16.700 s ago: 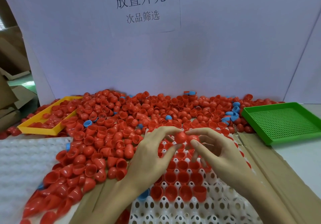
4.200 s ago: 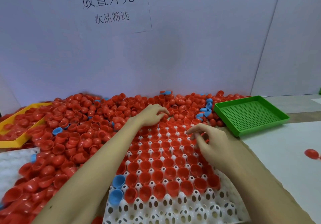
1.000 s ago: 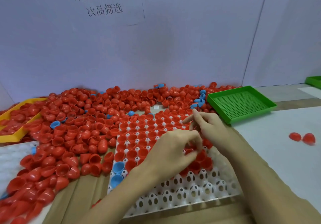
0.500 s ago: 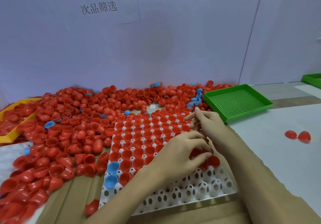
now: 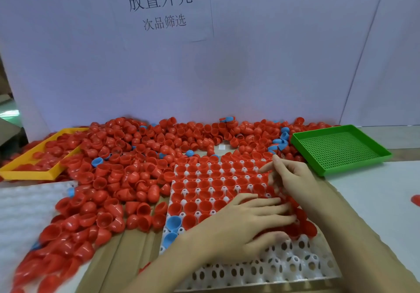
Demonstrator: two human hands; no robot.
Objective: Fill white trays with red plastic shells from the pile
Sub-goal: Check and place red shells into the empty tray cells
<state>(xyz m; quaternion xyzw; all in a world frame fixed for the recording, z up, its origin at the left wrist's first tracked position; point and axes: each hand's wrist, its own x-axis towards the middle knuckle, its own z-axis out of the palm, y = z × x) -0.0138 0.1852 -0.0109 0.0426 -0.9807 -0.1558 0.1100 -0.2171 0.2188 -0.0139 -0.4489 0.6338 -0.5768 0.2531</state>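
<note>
One white tray (image 5: 261, 270), one yellow tray (image 5: 29, 174), one green tray (image 5: 341, 149), two hands, two blue shells (image 5: 173, 223) seated in the white tray, one paper sign (image 5: 161, 8) on the wall, and red shells (image 5: 127, 156) far too many to count

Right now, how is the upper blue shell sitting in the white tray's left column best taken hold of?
Probably by its rim, from straight above. The blue shell sits mouth-up in a cell of the white tray, so thumb and finger can pinch opposite sides of the rim. Red shells crowd its right side; the tray's left edge is freer.
</note>
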